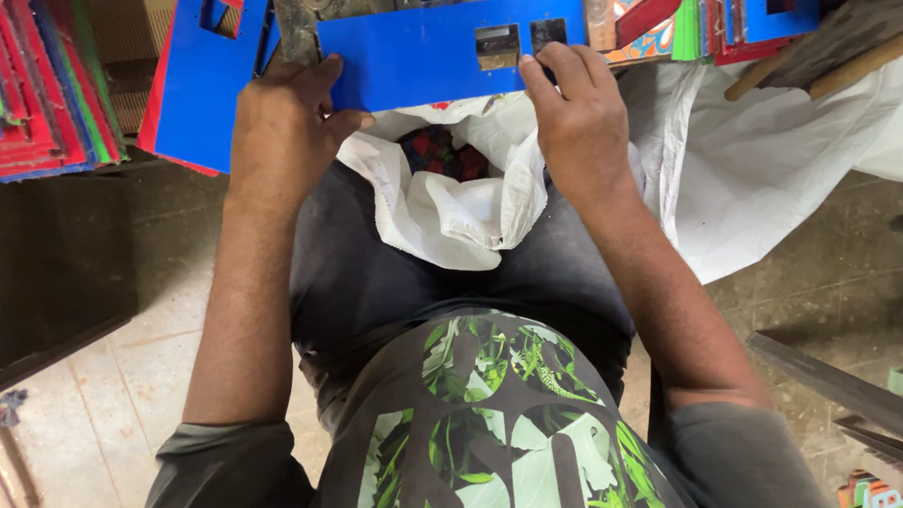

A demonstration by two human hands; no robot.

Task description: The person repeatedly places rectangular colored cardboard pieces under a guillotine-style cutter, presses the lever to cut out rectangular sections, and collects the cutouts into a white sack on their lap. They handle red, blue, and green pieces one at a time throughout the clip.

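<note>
so, panel (pixel 433 53): blue, with cutouts, held flat above the white bag (pixel 453 209).
left hand (pixel 284 128): closed on the panel's left end, thumb on top.
right hand (pixel 576 118): fingertips pinching by the cutouts.
advice: probably best to keep both grips level over the bag.

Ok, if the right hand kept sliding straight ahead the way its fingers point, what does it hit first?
Probably the rectangular cutouts in the blue panel: the right hand already has its fingertips at the nearer cutout's edge. Beyond lies a cluttered work surface, depth unclear.
</note>
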